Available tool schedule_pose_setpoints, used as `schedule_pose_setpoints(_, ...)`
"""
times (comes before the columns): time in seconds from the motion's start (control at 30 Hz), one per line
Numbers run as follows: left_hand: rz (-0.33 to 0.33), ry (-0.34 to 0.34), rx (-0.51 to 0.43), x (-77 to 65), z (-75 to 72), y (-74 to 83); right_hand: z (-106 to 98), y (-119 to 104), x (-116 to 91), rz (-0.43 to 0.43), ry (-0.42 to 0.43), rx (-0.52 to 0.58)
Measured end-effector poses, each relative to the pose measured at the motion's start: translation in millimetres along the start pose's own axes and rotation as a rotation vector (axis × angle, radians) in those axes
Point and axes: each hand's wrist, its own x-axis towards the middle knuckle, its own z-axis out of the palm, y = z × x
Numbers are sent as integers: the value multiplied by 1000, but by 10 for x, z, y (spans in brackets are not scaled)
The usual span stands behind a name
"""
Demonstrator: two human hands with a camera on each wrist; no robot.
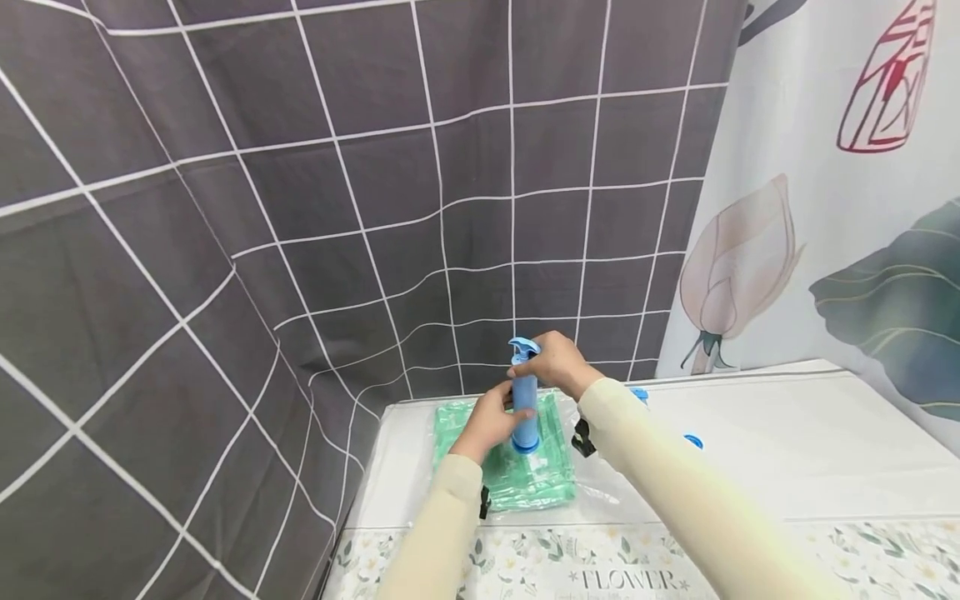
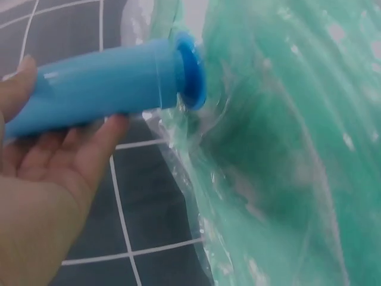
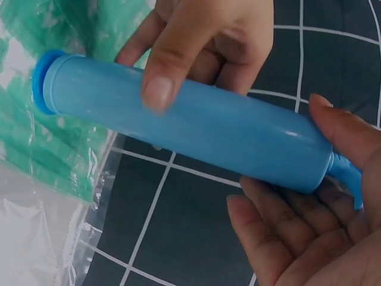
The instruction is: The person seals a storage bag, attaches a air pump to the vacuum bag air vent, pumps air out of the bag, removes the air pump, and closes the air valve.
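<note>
A light-blue hand pump (image 1: 526,430) stands nearly upright, its darker blue base on the valve area of a clear plastic vacuum bag (image 1: 536,487) with green contents. My left hand (image 1: 486,423) grips the middle of the barrel from the left, thumb across the front. Higher up, my right hand (image 1: 558,364) holds the barrel's top end, just by the pump handle (image 1: 522,343). In the right wrist view, its thumb and fingers lie on opposite sides of the blue barrel (image 3: 238,131). The left wrist view has the pump's flared base (image 2: 193,71) against the crinkled plastic.
The bag lies on a white table (image 1: 757,475) with a flower-patterned front strip (image 1: 847,550). To the right are a blue ring-shaped piece (image 1: 693,440) and another small blue item (image 1: 639,394). Dark grid-patterned cloth (image 1: 465,217) hangs behind and to the left; a floral curtain (image 1: 795,192) hangs at right.
</note>
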Motion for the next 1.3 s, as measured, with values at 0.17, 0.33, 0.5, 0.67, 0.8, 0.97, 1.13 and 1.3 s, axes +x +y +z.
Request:
schedule_pose_setpoints(0.17,-19,-26,-20,10,-40,-5,-47,-8,7,7,-40,51)
schedule_pose_setpoints(0.33,-34,46,-33,-20,10,-34,-22,0,-5,0,-52,87)
schedule_pose_setpoints(0.5,-59,121,-26,-60,99,-37,3,35,-42,8,-48,116)
schedule_pose_setpoints(0.67,-59,201,4,-68,162,-11,3,52,-43,21,-34,167)
schedule_pose_setpoints(0.8,-46,225,12,-46,156,-2,29,56,-38,30,-29,199)
schedule_pose_setpoints(0.97,-37,211,2,-61,143,-5,77,83,-66,63,-44,234)
schedule_pose_setpoints(1.13,-38,207,54,-94,151,-20,100,78,-93,61,-46,253)
schedule_pose_setpoints(1.3,-23,245,78,-97,182,-19,113,60,-127,51,12,185)
